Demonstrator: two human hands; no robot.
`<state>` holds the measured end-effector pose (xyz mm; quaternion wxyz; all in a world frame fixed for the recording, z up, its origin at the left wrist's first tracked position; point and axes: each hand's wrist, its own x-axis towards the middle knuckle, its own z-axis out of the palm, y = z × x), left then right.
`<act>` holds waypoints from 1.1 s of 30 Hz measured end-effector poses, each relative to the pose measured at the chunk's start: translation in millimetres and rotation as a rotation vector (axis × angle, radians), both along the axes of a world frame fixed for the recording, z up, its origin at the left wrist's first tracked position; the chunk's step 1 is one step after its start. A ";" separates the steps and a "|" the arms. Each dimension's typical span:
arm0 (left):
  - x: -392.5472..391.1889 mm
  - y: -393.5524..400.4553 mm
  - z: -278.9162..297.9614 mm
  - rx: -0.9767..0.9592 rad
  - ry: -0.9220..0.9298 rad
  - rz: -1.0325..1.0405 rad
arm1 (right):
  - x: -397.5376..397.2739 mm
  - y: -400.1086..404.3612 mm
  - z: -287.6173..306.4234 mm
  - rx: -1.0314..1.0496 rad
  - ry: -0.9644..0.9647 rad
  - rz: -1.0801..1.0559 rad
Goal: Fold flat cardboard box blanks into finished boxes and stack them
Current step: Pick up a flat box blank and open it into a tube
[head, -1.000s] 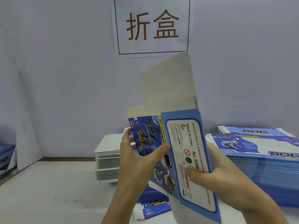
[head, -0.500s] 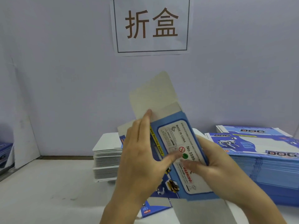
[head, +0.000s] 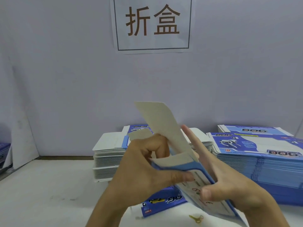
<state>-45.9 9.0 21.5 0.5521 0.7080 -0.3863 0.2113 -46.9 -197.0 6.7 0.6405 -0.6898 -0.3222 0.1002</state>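
Both hands grip the box (head: 199,179) before the stack (head: 108,158): left hand (head: 144,167) curled round it, right hand (head: 229,185) pinching.

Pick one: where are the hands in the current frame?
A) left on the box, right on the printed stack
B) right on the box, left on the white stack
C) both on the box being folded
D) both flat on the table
C: the left hand curls over the upper edge of the box while the right hand grips it from the other side, thumb on its printed label panel.
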 end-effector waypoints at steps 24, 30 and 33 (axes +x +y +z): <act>16.6 -14.3 -21.8 -0.199 0.451 -0.020 | 8.7 -0.6 -1.1 0.016 -0.256 -0.173; 14.4 -14.5 -24.4 -0.253 0.290 0.002 | 10.5 1.5 -2.5 0.082 -0.267 -0.184; 10.8 -19.2 -25.9 -0.254 0.307 -0.016 | 10.7 0.3 -0.8 0.142 -0.266 -0.188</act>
